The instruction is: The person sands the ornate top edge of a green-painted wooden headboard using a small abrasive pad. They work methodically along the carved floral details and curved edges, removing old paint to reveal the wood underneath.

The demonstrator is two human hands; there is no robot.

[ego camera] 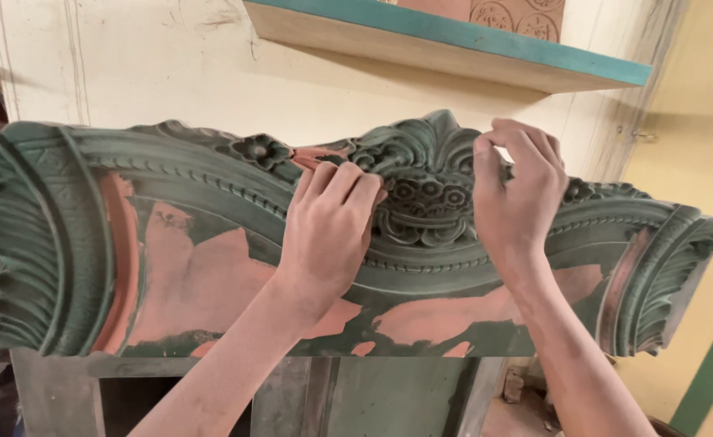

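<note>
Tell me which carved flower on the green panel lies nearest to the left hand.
The single flower on the top edge, just left of the left hand; the others cluster in the central crest.

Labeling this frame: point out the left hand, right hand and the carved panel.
left hand [328, 226], head view, on the back of the hand.
right hand [518, 190], head view, on the back of the hand.
carved panel [186, 267], head view, on its flat, worn pinkish face left of centre.

The carved panel [186, 243] is mostly a dusty dark green with big salmon-pink patches, covered in flower rosettes, beaded lines and feathery leaf ribs. The shelf [453, 48] above has a teal edge over pale wood, against a cream wall [146, 65].
</note>
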